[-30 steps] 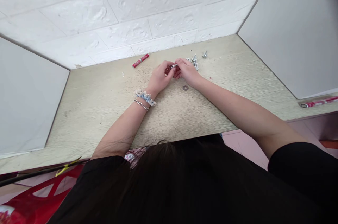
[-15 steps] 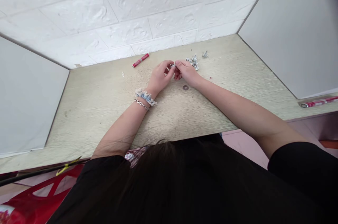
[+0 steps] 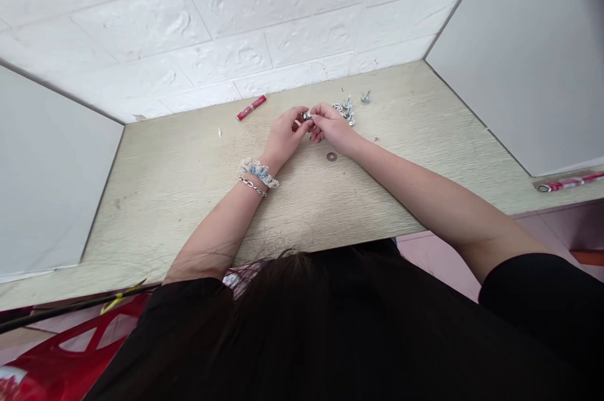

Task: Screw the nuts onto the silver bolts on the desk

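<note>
Between my two hands is a small metal piece (image 3: 306, 116), pinched at the fingertips; its exact shape is too small to tell. My left hand (image 3: 284, 136), with a lace scrunchie (image 3: 258, 172) and a chain bracelet (image 3: 252, 186) at the wrist, closes on its left side. From the right, the fingertips of my right hand (image 3: 334, 129) press on the same piece. A flat round washer (image 3: 331, 157) lies on the table just below my right hand. Several metal bolts with washers (image 3: 348, 112) are grouped behind that hand, and one bolt (image 3: 367, 97) stands apart to their right.
A red tube (image 3: 251, 108) lies near the white brick wall, with a small white scrap (image 3: 219, 132) to its left. Pale panels (image 3: 519, 61) flank the wooden table (image 3: 155, 187). Another red tube (image 3: 573, 182) rests by the right panel. A red bag (image 3: 61, 350) is at lower left.
My fingers have shifted slightly around the metal piece, and more of it shows between them. The washer and the grouped bolts have stayed in place.
</note>
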`<state>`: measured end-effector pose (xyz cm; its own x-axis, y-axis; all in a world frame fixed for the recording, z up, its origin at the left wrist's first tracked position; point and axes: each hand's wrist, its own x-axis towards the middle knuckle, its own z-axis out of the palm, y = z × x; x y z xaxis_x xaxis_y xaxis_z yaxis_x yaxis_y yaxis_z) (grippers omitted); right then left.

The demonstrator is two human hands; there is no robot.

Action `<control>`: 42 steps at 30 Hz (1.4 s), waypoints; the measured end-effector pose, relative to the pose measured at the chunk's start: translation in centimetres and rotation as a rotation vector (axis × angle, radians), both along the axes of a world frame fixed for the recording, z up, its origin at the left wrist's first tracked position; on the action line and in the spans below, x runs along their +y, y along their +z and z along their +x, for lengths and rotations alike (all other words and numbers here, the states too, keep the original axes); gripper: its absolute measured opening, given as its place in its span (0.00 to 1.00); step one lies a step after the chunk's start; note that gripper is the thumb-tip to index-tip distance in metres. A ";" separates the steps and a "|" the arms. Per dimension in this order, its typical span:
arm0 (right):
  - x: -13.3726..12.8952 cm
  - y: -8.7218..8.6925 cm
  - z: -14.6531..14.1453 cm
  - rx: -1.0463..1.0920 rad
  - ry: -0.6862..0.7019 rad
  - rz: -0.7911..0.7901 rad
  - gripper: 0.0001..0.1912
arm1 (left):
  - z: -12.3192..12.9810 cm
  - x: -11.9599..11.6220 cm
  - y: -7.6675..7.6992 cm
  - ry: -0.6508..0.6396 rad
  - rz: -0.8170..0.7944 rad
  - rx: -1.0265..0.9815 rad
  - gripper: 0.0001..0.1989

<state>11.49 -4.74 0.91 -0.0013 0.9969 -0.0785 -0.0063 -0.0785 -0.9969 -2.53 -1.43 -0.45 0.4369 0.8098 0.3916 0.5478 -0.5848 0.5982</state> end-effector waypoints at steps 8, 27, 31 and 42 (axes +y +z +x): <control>0.1 -0.5 0.1 0.021 -0.005 0.031 0.10 | 0.0 0.0 -0.2 -0.026 -0.013 -0.024 0.10; 0.2 -0.5 0.1 0.033 -0.001 0.040 0.12 | -0.1 0.0 -0.1 -0.029 0.066 0.011 0.11; 0.2 -0.2 0.0 0.052 -0.032 -0.008 0.08 | 0.0 -0.3 0.0 -0.030 0.078 0.014 0.06; 0.3 -0.1 0.2 0.014 0.008 0.007 0.15 | 0.1 -0.2 -0.1 -0.054 0.037 0.027 0.02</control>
